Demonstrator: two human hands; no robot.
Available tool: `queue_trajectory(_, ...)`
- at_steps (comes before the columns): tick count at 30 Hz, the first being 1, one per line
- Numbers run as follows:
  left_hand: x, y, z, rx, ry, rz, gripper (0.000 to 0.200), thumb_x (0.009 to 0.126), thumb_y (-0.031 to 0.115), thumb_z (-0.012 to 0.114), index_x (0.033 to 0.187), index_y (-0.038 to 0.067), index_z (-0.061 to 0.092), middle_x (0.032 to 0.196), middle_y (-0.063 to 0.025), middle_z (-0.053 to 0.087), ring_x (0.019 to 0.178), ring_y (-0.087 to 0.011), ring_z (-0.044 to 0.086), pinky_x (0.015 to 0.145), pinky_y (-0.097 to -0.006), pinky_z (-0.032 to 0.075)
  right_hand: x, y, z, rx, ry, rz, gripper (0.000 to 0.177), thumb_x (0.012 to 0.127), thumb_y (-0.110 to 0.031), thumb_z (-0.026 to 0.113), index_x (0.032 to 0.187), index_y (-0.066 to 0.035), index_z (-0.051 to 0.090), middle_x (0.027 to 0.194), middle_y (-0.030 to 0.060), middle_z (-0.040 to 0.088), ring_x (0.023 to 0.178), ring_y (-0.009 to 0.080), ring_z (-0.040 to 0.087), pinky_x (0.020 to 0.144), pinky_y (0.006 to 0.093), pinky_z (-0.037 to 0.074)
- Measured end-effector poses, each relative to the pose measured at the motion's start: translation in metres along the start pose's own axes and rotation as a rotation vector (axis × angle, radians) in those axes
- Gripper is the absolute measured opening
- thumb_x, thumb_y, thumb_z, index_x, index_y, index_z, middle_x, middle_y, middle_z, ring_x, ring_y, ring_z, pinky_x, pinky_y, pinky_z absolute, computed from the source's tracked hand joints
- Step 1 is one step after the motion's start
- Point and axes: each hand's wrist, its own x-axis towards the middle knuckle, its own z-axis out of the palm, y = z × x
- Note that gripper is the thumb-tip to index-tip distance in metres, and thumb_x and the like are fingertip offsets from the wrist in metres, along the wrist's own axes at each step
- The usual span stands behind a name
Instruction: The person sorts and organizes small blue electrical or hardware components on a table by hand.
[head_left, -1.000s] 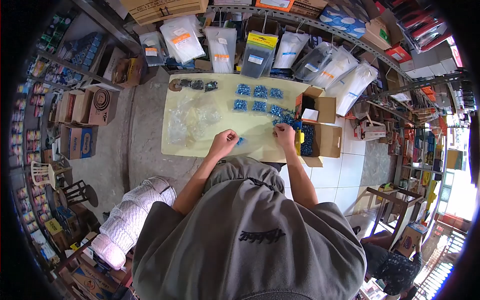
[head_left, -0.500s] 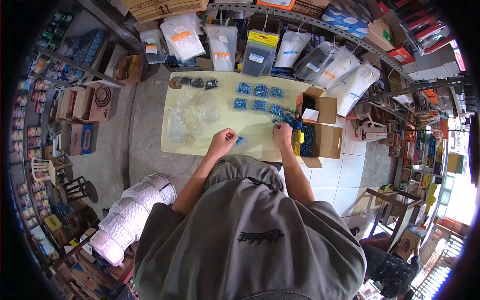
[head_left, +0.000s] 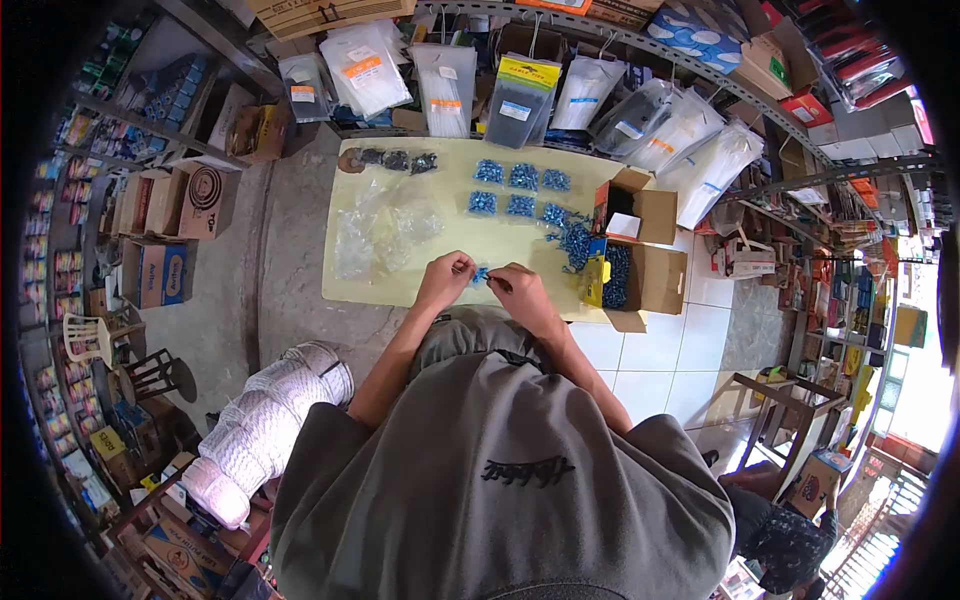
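Note:
Near the front edge of the table, my left hand [head_left: 447, 279] is closed on a small clear bag [head_left: 480, 273] with a few blue pieces in it. My right hand [head_left: 522, 292] is beside the bag's right side, fingers pinched; whatever they hold is too small to make out. To the right, a loose pile of small blue pieces [head_left: 574, 245] lies by an open cardboard box [head_left: 660, 278] that holds more of them. Several filled bags of blue pieces [head_left: 523, 176] lie in two rows at the back of the table.
Empty clear plastic bags [head_left: 385, 232] are spread on the left of the pale yellow table [head_left: 460, 235]. Small packs of dark pieces [head_left: 397, 161] lie at its back left corner. Packs of cable ties [head_left: 520, 100] hang behind. A large white rope roll [head_left: 270, 420] stands at left.
My right hand has moved left from the loose blue pile to the small bag. My left hand has stayed nearly in place, holding the bag.

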Motion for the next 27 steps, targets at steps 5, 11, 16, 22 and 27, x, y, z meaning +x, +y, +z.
queue_trajectory(5, 0.002, -0.005, 0.000, 0.007, -0.004, -0.002, 0.006, 0.085, 0.004, 0.063, 0.089, 0.001, 0.064, 0.074, -0.0050, 0.066, 0.063, -0.0096, 0.060, 0.059, -0.0252, 0.048, 0.004, -0.001, 0.005, -0.018, -0.022, 0.008, 0.018, 0.080, -0.005, 0.065, 0.098, -0.001, 0.066, 0.091, 0.0191, 0.064, 0.078, 0.0348, 0.064, 0.070, 0.0388, 0.052)
queue_trajectory(11, 0.004, -0.002, -0.002, 0.000, -0.010, -0.064, 0.007, 0.082, 0.006, 0.065, 0.087, 0.002, 0.066, 0.076, -0.0071, 0.067, 0.065, -0.0128, 0.061, 0.062, -0.0272, 0.049, 0.006, -0.012, 0.005, 0.078, -0.046, 0.030, 0.024, 0.081, -0.001, 0.063, 0.105, 0.000, 0.064, 0.097, 0.0196, 0.066, 0.083, 0.0309, 0.067, 0.071, 0.0363, 0.054)
queue_trajectory(16, 0.003, 0.001, -0.004, -0.054, -0.012, -0.074, 0.008, 0.082, 0.007, 0.065, 0.086, 0.001, 0.065, 0.074, -0.0068, 0.066, 0.064, -0.0124, 0.061, 0.061, -0.0264, 0.048, 0.004, -0.002, 0.006, 0.343, 0.069, 0.124, 0.027, 0.081, 0.001, 0.060, 0.108, -0.001, 0.064, 0.099, 0.0188, 0.067, 0.088, 0.0296, 0.068, 0.073, 0.0326, 0.054)
queue_trajectory(22, 0.004, -0.009, -0.001, -0.065, 0.011, -0.079, 0.015, 0.081, 0.013, 0.065, 0.089, 0.000, 0.066, 0.076, -0.0073, 0.066, 0.067, -0.0126, 0.061, 0.065, -0.0265, 0.049, 0.026, 0.098, 0.002, -0.088, 0.345, 0.346, 0.034, 0.078, 0.002, 0.058, 0.112, -0.001, 0.060, 0.106, 0.0203, 0.060, 0.092, 0.0343, 0.063, 0.078, 0.0398, 0.052)
queue_trajectory(27, 0.003, -0.008, 0.000, -0.057, -0.011, -0.068, 0.016, 0.081, 0.015, 0.066, 0.089, 0.000, 0.066, 0.077, -0.0073, 0.067, 0.070, -0.0127, 0.062, 0.067, -0.0267, 0.050, 0.032, 0.137, -0.004, -0.366, 0.349, 0.295, 0.033, 0.077, -0.002, 0.062, 0.110, 0.000, 0.061, 0.112, 0.0217, 0.055, 0.104, 0.0388, 0.056, 0.090, 0.0419, 0.048)
